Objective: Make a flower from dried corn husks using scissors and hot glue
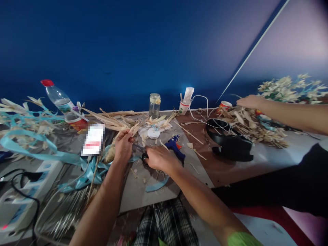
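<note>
My left hand (123,146) is closed in a pinch on a pale dried corn husk (134,129) at the middle of the work board. My right hand (159,158) grips scissors (144,159) by their black handle; the blades are hard to make out. Just right of that hand lies a blue glue gun (176,147). A white round disc (153,133) rests beyond my hands, with a small husk flower (155,122) behind it. Light blue ribbon (92,171) lies tangled left of my left forearm.
A glass jar (154,106), a paper cup (183,107) and a tilted plastic bottle (58,97) stand along the wall. The left side holds a phone (92,140) and a power strip (30,194). A co-worker's arm (287,114) reaches in over husks (256,126), near a black headset-like object (230,143).
</note>
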`<state>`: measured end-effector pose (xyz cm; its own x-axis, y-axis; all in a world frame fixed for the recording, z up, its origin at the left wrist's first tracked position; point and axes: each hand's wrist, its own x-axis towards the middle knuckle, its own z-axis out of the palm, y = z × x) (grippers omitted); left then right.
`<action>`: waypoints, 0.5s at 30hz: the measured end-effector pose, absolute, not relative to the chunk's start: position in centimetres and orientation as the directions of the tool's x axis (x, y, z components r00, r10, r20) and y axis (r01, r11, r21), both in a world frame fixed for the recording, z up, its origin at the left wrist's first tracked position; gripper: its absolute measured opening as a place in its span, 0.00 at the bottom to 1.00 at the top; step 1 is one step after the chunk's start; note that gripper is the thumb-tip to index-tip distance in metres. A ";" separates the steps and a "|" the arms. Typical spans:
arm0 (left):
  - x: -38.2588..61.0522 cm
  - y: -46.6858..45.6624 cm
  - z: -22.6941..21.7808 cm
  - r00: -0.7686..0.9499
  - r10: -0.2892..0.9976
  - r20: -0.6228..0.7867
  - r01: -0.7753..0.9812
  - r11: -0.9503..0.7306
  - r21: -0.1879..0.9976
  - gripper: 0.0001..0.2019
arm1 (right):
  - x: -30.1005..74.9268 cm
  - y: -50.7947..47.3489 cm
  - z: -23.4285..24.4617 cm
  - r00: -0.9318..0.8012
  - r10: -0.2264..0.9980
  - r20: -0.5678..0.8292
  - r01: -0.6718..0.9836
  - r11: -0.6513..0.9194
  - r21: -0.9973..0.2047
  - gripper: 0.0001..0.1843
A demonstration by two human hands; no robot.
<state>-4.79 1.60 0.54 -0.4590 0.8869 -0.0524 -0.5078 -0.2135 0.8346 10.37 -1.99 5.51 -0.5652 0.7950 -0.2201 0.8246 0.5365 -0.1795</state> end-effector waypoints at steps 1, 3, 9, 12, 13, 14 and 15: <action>-4.8 1.6 0.6 -0.466 0.884 -0.046 -0.500 -0.219 0.838 0.12 | 10.1 -2.0 5.7 -0.583 0.772 -0.255 0.813 0.561 -0.159 0.18; -4.8 1.5 0.6 -0.475 0.879 -0.037 -0.481 -0.224 0.848 0.12 | 9.6 -1.9 5.9 -0.615 0.723 -0.316 0.781 0.614 -0.116 0.17; -4.8 1.2 0.7 -0.468 0.884 -0.002 -0.422 -0.222 0.879 0.12 | 8.6 -1.9 5.6 -0.630 0.718 -0.295 0.764 0.641 -0.071 0.18; -4.7 1.3 0.5 -0.484 0.875 -0.017 -0.434 -0.223 0.873 0.12 | 8.6 -2.2 5.6 -0.604 0.765 -0.225 0.793 0.605 -0.071 0.20; -4.7 1.4 0.5 -0.484 0.875 -0.026 -0.442 -0.218 0.870 0.12 | 8.7 -2.4 5.6 -0.592 0.778 -0.210 0.803 0.591 -0.075 0.21; -4.6 1.4 0.4 -0.482 0.875 -0.033 -0.447 -0.214 0.869 0.13 | 8.7 -2.5 5.5 -0.581 0.789 -0.199 0.812 0.578 -0.082 0.21; -4.6 1.5 0.4 -0.480 0.876 -0.035 -0.446 -0.210 0.870 0.13 | 8.8 -2.5 5.5 -0.574 0.796 -0.193 0.818 0.568 -0.092 0.20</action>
<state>-4.59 1.47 0.36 -0.4803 0.8764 -0.0348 -0.4462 -0.2100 0.8700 8.79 -2.52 5.45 -0.5744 0.7956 -0.1925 0.8178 0.5681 -0.0922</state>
